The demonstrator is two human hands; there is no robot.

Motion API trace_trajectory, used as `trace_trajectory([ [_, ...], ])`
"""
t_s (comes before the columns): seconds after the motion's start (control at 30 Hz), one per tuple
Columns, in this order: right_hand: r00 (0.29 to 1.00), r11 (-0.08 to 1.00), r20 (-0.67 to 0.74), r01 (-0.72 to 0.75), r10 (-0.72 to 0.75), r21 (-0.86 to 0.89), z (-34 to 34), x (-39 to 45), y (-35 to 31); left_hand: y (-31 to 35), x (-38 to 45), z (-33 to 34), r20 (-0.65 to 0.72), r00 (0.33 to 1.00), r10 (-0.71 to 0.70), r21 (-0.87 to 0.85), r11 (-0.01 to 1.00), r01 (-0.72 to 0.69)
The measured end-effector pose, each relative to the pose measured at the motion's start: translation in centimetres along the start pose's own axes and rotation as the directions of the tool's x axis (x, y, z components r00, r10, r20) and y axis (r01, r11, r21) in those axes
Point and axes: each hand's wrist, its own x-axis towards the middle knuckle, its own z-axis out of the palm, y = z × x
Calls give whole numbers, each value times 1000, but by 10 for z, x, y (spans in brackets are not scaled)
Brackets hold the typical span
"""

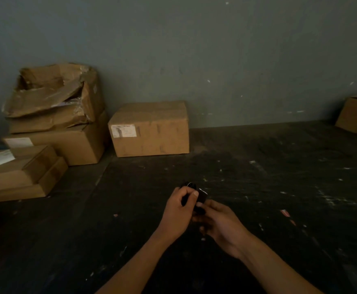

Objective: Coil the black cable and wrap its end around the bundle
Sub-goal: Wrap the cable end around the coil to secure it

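Both hands' grip closes on black cable (202, 197) above dark floor (279, 187).

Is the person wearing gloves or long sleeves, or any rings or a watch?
No gloves. The left hand and right hand are both bare, and so are the forearms right down to the bottom of the picture, so no sleeves show. No watch or bracelet is on either wrist. The picture is too dim and blurry to tell about rings.
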Motion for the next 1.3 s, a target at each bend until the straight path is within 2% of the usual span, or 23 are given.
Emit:
trace_trajectory([
  [0.13, 1000, 1000, 17, 18, -18, 17, -7, -7, -2, 3, -5, 0, 59, 995, -80, -132, 987, 87],
  [0.3, 1000, 1000, -27, -2, 2, 24, -17, -11, 1, 5, -8, -4, 9, 994, -112, -233, 966, 111],
  [0.43, 991, 997, -112, -72, 67, -40, -18, -14, 5, 0, -10, -3, -53, 988, -144, -157, 978, 134],
  [0.57, 979, 987, -144, -154, 147, -38, -14, -14, 13, -2, -16, -1, -106, 982, -158, -176, 975, 138],
  [0.8, 946, 961, -167, -274, 277, 39, -6, -9, 21, -13, -22, 1, -109, 991, -75, 94, 992, 86],
  [0.93, 911, 937, -225, -318, 345, 147, 1, -6, 24, -15, -30, 0, -46, 999, -4, 239, 971, 15],
  [1.0, 897, 931, -264, -308, 353, 198, 4, -6, 24, -19, -33, 3, -64, 998, 25, 239, 971, -9],
  [1.1, 888, 930, -308, -270, 341, 250, 6, -5, 26, -18, -37, 7, -119, 993, -7, 159, 987, 26],
  [1.3, 928, 902, -224, -196, 297, 385, 5, -6, 26, -16, -37, 8, -117, 993, -11, 110, 994, 24],
])
